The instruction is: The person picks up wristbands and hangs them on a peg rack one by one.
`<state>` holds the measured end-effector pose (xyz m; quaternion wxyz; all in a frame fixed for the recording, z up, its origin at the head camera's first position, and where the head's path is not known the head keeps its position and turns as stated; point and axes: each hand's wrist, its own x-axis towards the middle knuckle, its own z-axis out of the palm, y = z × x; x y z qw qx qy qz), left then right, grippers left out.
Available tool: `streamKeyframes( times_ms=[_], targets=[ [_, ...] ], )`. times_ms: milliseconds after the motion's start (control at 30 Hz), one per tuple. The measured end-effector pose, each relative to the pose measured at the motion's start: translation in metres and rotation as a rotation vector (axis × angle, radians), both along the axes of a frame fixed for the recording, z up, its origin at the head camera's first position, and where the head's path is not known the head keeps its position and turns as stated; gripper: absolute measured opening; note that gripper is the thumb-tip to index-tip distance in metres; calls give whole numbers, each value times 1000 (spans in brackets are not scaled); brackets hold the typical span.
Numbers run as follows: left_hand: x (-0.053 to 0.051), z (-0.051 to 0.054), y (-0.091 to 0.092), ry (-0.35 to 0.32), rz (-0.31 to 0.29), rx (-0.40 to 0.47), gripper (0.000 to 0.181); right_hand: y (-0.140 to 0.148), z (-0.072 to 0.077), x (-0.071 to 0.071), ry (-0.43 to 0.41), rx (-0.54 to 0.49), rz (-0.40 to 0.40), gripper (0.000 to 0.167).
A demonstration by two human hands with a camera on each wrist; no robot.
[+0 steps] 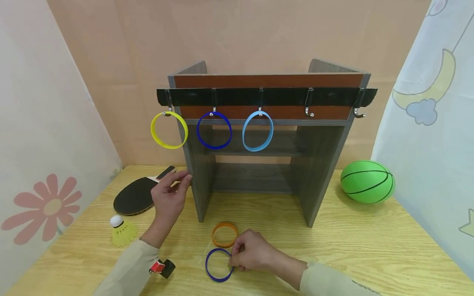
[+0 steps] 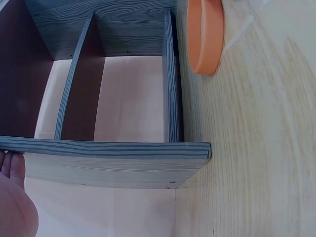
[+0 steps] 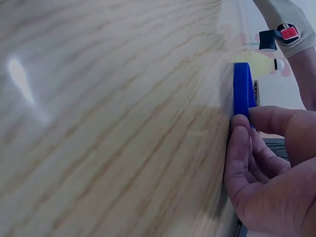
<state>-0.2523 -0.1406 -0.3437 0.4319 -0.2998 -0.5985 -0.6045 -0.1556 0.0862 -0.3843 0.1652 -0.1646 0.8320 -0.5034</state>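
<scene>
In the head view, the right hand (image 1: pixel 252 251) pinches the right edge of a dark blue ring (image 1: pixel 207 269) lying on the table; the right wrist view shows thumb and fingers on the blue ring (image 3: pixel 241 89). Just behind it lies an orange ring (image 1: pixel 224 224), also in the left wrist view (image 2: pixel 213 39). The left hand (image 1: pixel 170 197) touches the left side panel of the grey shelf (image 1: pixel 196 181) with its fingertips, thumb and fingers bent. Yellow (image 1: pixel 153 137), blue (image 1: pixel 230 135) and light blue (image 1: pixel 272 133) rings hang from the three left hooks; the two right hooks (image 1: pixel 310 114) hold no ring.
A black paddle (image 1: pixel 133 197) and a yellow shuttlecock (image 1: pixel 124 234) lie on the table (image 1: pixel 355 246) at the left, near the left forearm. A green ball (image 1: pixel 368 181) sits right of the shelf. A black strip (image 1: pixel 237 97) carries the hooks across the shelf's front.
</scene>
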Motion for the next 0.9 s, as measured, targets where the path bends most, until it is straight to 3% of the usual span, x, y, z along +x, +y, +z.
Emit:
streamKeyframes(
  times_ms=[367, 600, 900],
  targets=[
    [-1, 0, 0, -17, 10, 4, 13, 9, 2, 1, -80, -90, 39, 10],
    [0, 1, 1, 2, -2, 1, 15, 28, -1, 3, -152, -184, 138, 6],
    [-3, -2, 0, 13, -16, 8, 19, 60, 0, 5, -260, -374, 242, 17]
  ],
)
